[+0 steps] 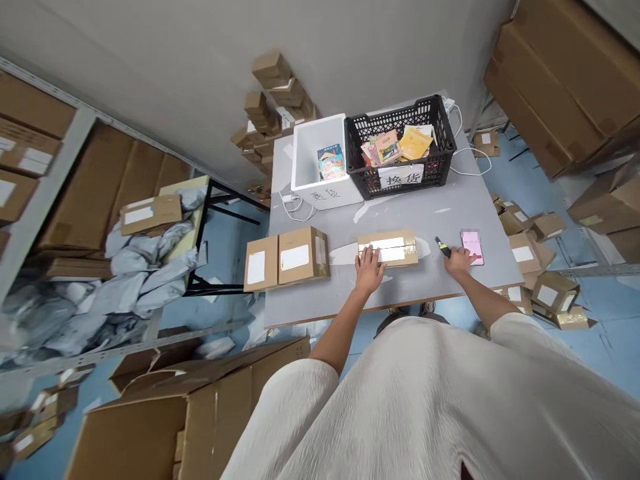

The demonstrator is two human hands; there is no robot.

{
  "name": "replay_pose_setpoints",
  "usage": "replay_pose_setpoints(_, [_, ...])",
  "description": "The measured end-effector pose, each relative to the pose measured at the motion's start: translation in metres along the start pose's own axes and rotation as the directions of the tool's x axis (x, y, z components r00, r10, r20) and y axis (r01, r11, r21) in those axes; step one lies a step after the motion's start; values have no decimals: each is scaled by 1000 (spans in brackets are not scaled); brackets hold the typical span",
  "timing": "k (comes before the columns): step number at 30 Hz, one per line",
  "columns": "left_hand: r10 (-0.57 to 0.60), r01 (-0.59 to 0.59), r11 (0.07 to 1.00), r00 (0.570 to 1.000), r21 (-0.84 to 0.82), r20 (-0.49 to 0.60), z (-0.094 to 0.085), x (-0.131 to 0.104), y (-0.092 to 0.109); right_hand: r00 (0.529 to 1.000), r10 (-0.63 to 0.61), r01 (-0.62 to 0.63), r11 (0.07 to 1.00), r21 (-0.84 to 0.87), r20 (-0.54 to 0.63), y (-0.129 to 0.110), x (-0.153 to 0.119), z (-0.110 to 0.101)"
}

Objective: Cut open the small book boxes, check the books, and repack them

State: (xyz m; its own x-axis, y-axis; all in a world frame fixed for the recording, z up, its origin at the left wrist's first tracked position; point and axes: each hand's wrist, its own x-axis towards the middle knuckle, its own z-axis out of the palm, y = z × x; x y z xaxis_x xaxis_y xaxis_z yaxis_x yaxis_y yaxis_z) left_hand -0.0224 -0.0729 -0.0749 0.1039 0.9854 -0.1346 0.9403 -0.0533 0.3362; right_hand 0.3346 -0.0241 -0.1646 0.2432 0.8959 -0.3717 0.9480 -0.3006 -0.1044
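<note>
A small taped cardboard box [410, 259] with a white label lies on the grey table in front of me. My left hand [369, 270] rests on its left end, fingers spread over the cardboard and label. To the right of the box, my right hand [457, 261] is closed around a black utility knife [443, 247] with a yellow band, its tip pointing up and left, apart from the box. A phone [471, 245] with a pink screen lies beside my right hand, which partly overlaps its lower left side.
Two labelled cardboard boxes [295, 259] stand at the table's left edge. Behind are a white bin [305, 160] with booklets and a black crate [400, 180] with colourful packets. A large open carton [220, 400] stands at lower left; several parcels lie on the floor at right.
</note>
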Motion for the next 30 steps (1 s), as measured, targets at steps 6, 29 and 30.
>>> replay_pose_setpoints(6, [-11, 11, 1000, 1000, -3, -6, 1, 2, -1, 999, 31, -31, 999, 18, 13, -1, 2, -5])
replay_pose_setpoints(29, [-283, 129, 798, 943, -589, -177, 14, 27, -48, 896, -367, 443, 686, 578, -250, -117, -14, -102])
replay_pose_setpoints(30, [-273, 116, 792, 945, -600, -178, 15, 26, -49, 875, -409, 481, 686, 545, -258, -120, -12, -106])
